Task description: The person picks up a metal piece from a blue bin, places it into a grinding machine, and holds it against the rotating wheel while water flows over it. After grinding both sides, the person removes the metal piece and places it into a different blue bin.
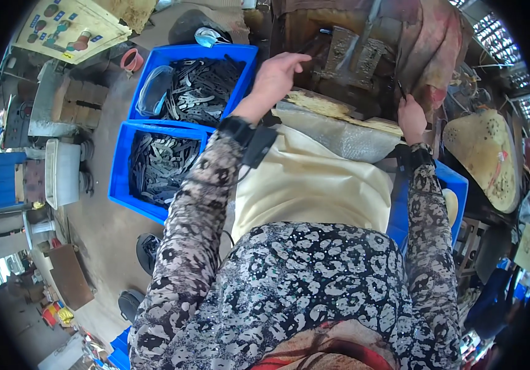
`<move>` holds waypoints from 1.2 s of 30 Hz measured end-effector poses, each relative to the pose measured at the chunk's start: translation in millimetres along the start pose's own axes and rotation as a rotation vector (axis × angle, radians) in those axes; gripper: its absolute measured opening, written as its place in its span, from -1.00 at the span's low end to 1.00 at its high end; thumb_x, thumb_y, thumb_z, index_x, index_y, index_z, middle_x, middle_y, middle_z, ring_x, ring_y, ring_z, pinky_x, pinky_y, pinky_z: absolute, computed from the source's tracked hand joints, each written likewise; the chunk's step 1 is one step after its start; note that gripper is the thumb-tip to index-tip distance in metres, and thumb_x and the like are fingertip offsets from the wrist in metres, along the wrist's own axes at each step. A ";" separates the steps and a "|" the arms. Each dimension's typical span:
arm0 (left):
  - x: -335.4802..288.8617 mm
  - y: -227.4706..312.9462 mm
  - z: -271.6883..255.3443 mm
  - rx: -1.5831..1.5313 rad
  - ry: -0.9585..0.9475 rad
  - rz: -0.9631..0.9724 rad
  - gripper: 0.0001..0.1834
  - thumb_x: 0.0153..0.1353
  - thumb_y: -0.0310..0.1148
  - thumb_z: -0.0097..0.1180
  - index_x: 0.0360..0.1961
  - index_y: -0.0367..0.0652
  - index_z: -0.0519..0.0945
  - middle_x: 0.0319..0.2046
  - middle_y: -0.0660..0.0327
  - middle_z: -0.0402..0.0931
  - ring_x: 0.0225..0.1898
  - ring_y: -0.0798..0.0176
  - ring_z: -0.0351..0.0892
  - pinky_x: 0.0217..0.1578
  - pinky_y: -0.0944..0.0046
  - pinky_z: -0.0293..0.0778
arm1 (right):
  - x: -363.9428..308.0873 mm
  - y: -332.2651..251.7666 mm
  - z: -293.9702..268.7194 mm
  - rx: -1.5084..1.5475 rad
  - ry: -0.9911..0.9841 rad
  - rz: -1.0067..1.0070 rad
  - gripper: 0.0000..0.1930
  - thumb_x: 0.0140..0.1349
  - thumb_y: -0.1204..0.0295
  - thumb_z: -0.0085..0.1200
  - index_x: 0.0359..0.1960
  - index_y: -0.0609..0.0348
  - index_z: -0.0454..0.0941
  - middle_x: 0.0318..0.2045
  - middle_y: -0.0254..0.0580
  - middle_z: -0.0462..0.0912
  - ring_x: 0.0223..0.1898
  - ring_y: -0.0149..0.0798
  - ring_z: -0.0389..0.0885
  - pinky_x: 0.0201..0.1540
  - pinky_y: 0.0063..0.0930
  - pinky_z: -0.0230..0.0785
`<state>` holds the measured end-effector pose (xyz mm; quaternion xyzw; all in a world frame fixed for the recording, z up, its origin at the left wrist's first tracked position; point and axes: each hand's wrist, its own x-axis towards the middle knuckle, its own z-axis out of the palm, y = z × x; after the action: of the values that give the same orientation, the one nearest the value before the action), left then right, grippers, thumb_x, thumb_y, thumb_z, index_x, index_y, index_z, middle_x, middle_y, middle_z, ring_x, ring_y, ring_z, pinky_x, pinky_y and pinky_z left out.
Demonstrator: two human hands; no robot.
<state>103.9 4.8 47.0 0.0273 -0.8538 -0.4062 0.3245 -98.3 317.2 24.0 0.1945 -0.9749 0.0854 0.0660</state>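
My left hand [274, 80] is raised above the near left edge of a wet, brown work bay, beside the blue bins. Its fingers stretch to the right, and nothing shows in them. On the bay's right side my right hand [411, 118] is closed around a thin dark strip [402, 90], whose far end points up toward a stained cloth. Between the hands lies a grit-covered metal block [345, 57]. Many flat dark metal pieces [200, 92] fill the far blue bin [248, 61], and greyer pieces [160, 163] lie in the nearer blue bin [120, 172].
A stained reddish cloth [431, 55] hangs at the bay's right. Splintered wood [320, 106] edges its front, above a cream apron [314, 179] on my lap. A control box [70, 31] stands far left. Another blue bin [453, 179] and a speckled yellowish board [484, 157] are at right.
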 end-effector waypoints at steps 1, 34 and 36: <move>7.1 1.2 10.4 0.035 0.010 0.048 -0.64 0.05 -0.66 -0.08 -0.19 -0.07 0.63 -0.45 0.17 0.54 -0.35 0.06 0.56 -0.32 0.16 0.48 | 0.0 4.3 0.1 -0.002 0.003 0.008 -0.72 0.31 0.18 -0.18 -0.23 0.11 0.46 -0.36 0.14 0.62 -0.27 0.22 0.59 -0.25 0.10 0.42; 17.4 -14.9 47.1 0.706 -0.355 -0.528 -0.77 0.07 -0.30 0.01 -0.27 0.12 0.66 -0.22 0.20 0.62 -0.08 0.08 0.57 -0.10 0.11 0.48 | -1.8 -21.5 -17.4 0.037 -0.024 0.158 -0.68 0.30 0.19 -0.22 -0.17 0.11 0.49 -0.24 0.10 0.62 -0.16 0.17 0.58 -0.13 0.04 0.41; 18.6 -13.4 47.2 0.705 -0.347 -0.532 -0.78 0.07 -0.31 0.01 -0.27 0.12 0.66 -0.22 0.20 0.62 -0.08 0.07 0.57 -0.10 0.11 0.48 | -2.7 -22.3 -16.5 0.040 -0.003 0.155 -0.71 0.28 0.20 -0.18 -0.20 0.10 0.51 -0.25 0.08 0.63 -0.16 0.16 0.59 -0.13 0.02 0.42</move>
<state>59.1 22.0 25.7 0.2853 -0.9446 -0.1590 0.0325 -85.6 301.1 42.9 0.1198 -0.9853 0.1096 0.0536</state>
